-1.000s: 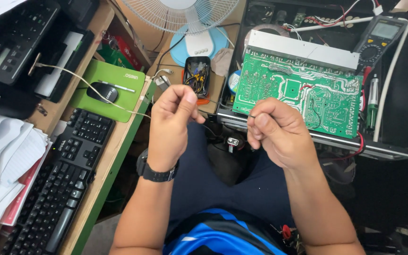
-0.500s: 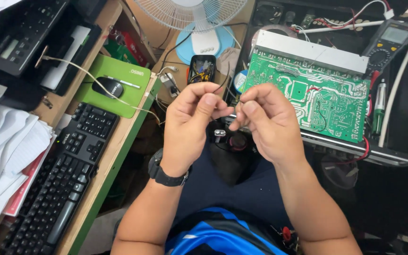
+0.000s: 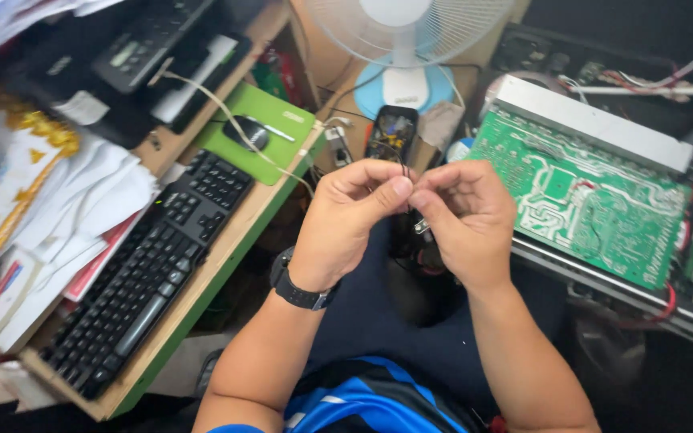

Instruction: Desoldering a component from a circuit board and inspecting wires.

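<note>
Two-handed, held a thin dark wire (image 3: 404, 170) over the lap, just in front of the chest, thumb and forefinger of the left hand (image 3: 354, 208) pressed together on it and the fingertips of the right hand (image 3: 463, 216) closed on it from the other side, knuckles almost touching. Could not tell whether the small silvery metal piece (image 3: 421, 227) below the right fingers was gripped or merely hung from the wire. Judged the wire very light and limp, fine enough to slip from bare skin and to kink or snap under a hard tug; thought it best taken close to its free end, pinched between fingertip pads and not by the nails. Wore a black wristwatch (image 3: 302, 293) on the left wrist. Noted, just beyond the hands, a small black opened gadget with exposed innards (image 3: 392, 132) and the base of a white pedestal fan (image 3: 407, 32). Found to the right, near the right hand, a large green printed circuit board (image 3: 587, 196) tilted in its metal chassis, with red and white leads about it. Found to the left a wooden desk edge (image 3: 226, 248) bearing a black keyboard (image 3: 150, 269), a green mouse pad (image 3: 282, 144) with a black mouse (image 3: 246, 132), and a loose white cable (image 3: 226, 116) trailing towards the left hand, likely to snag.
</note>
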